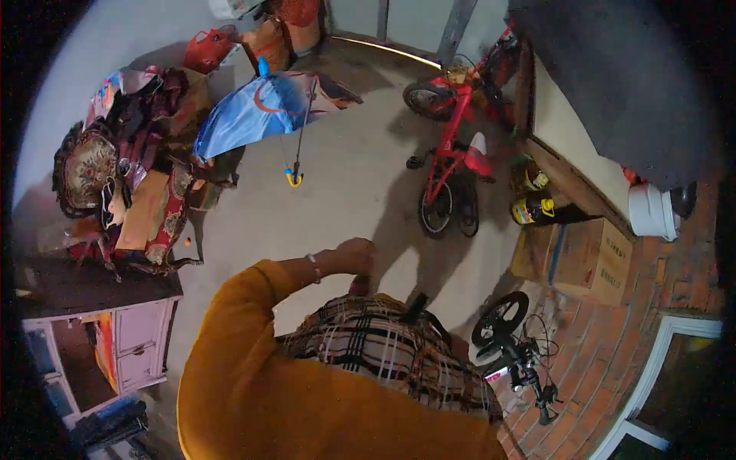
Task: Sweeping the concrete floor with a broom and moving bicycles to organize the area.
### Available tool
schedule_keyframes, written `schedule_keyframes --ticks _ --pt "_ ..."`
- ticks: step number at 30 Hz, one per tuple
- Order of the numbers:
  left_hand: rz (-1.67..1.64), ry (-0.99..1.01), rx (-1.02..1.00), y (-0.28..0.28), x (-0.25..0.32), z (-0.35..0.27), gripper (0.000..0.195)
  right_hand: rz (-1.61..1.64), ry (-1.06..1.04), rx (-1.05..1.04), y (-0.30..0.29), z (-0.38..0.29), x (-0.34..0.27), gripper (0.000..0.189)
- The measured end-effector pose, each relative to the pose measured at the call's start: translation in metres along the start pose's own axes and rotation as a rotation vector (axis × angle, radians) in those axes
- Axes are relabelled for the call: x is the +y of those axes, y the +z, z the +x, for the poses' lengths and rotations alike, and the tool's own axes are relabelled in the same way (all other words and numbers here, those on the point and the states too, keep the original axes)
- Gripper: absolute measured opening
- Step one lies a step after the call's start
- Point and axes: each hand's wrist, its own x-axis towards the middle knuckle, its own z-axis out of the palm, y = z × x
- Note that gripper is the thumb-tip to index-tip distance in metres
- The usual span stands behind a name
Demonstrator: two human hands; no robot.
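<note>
My left hand [355, 257] is bent in front of my body, with a bracelet at the wrist and a mustard-yellow sleeve behind it. Its fingers look curled, but whether they hold anything cannot be told. A small dark reddish shape, partly hidden, shows just below it. My right hand is out of view. Plaid cloth [368, 345] covers my front, and a black object [415, 307] sticks out at its upper edge. Farther off on the floor lies an open blue child's umbrella [247, 118] with a yellow hooked handle. A red bicycle [454, 129] stands to its right.
Cloths and a cardboard piece [142, 210] are heaped at the left, above a pale cabinet [141, 345]. At right are a cardboard box [581, 259], an oil bottle [532, 210], a white bucket [652, 211] and a black bicycle [517, 351] by the brick surface.
</note>
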Motion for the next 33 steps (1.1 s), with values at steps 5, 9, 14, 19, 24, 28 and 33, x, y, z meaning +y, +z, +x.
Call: schedule_keyframes --ticks 5,9,14,19,24,28,33 --pt "0.008 -0.029 0.229 -0.023 -0.043 -0.030 0.016 0.499 -0.360 0.382 -0.061 -0.017 -0.037 0.034" --pt "-0.209 -0.028 0.171 -0.077 -0.013 0.031 0.021 0.650 -0.213 0.083 -0.070 0.009 -0.029 0.039" --pt "-0.299 0.021 0.160 -0.117 -0.003 0.098 0.016 1.698 -0.454 -0.049 -0.076 0.013 -0.009 0.046" --pt "-0.064 0.147 0.073 -0.116 -0.049 0.204 0.037 2.230 0.150 -0.292 -0.063 0.096 0.021 0.047" --pt "-0.254 0.351 0.323 -0.140 -0.039 0.307 0.018 2.700 -1.339 -0.787 -0.108 0.146 0.057 0.028" --pt "-0.227 0.552 0.484 -0.108 -0.049 0.403 0.011 2.756 -1.133 -0.636 -0.138 0.157 0.087 0.025" --pt "-1.670 0.510 -0.450 -0.103 -0.092 0.489 0.047 2.953 -1.149 -0.334 -0.211 0.144 0.080 0.028"
